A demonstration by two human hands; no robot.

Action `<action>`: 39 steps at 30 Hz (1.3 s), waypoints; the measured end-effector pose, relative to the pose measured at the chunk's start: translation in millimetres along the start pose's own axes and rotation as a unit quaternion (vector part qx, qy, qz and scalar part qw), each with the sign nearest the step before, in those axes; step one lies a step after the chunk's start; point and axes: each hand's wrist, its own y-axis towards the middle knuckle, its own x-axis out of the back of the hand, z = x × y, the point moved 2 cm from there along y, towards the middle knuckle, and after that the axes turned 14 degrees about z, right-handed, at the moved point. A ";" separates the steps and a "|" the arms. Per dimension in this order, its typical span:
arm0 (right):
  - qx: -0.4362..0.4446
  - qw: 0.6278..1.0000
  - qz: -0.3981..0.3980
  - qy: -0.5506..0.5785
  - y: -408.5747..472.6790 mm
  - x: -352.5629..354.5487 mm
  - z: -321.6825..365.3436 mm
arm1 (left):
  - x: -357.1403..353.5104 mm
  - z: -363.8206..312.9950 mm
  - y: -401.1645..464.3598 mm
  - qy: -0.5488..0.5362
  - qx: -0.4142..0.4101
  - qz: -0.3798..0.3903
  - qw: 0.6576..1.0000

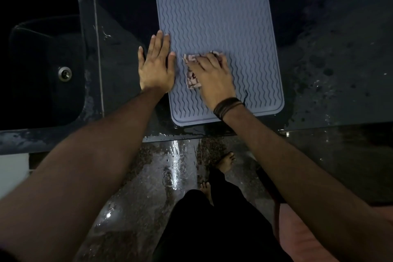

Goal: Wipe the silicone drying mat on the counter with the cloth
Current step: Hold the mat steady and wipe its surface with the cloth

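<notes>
A dim view looks straight down at a dark, wet-looking counter from a camera on a person's head. A grey-blue mat with wavy ridges lies flat on the counter, its long side running away from the person and its near edge close to the counter's front edge. The right hand lies palm down on the near half of the mat, fingers spread and pressing a small pinkish cloth against the ridges; the cloth shows beyond the fingertips and beside the thumb, the rest of it hidden under the hand. A stack of dark bands wraps the right wrist. The left hand is flat and open, holding nothing, palm down across the mat's left edge, with some fingers on the mat and the rest on the bare counter. The two hands sit just beside each other without touching. To the left, well apart from the mat, a dark sink is sunk into the counter, with a round metal drain in its floor. Nothing else stands on the mat, and its far half is uncovered. Below the counter's front edge, a shiny speckled floor shows, along with the person's bare feet and dark trousers.
</notes>
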 end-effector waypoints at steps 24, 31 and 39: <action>0.059 0.994 0.086 -0.022 -67.1 -34.3 33.7 | -2.6 2.2 1.2 -0.001 0.011 -0.007 1.000; 0.079 0.995 0.065 0.004 -96.2 -30.1 28.5 | -2.0 1.3 3.0 -0.005 0.008 -0.008 1.000; 0.037 0.997 0.068 -0.021 -51.8 -31.5 52.7 | -5.1 3.4 5.3 -0.006 0.004 -0.001 1.000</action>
